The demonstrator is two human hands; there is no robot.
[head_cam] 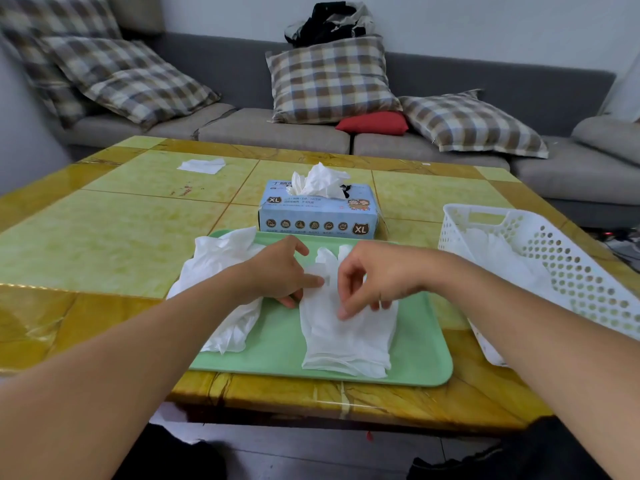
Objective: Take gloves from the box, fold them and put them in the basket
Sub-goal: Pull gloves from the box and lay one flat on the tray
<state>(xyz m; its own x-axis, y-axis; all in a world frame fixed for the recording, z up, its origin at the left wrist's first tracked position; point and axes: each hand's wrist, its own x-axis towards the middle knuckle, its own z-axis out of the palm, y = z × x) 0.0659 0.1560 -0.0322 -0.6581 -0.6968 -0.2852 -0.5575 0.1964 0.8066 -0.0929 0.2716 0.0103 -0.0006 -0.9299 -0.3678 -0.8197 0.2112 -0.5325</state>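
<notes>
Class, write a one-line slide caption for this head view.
Both hands, left hand and right hand, work a white glove on the green tray, box behind.

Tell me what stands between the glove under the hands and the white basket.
Nothing visible does. The glove lies flat on the green tray under both hands; the basket stands open-topped to its right, with only tray rim and bare table between.

A sitting room with a grey sofa behind a tiled table

The grey sofa [277, 129] stands against a plain pale wall [485, 26], strewn with checked cushions [330, 79], one red cushion [372, 123] and a heap of dark clothes [329, 24]. The glossy table [104, 220] has yellow-green tiles with amber borders. The floor [311, 448] is grey.
</notes>
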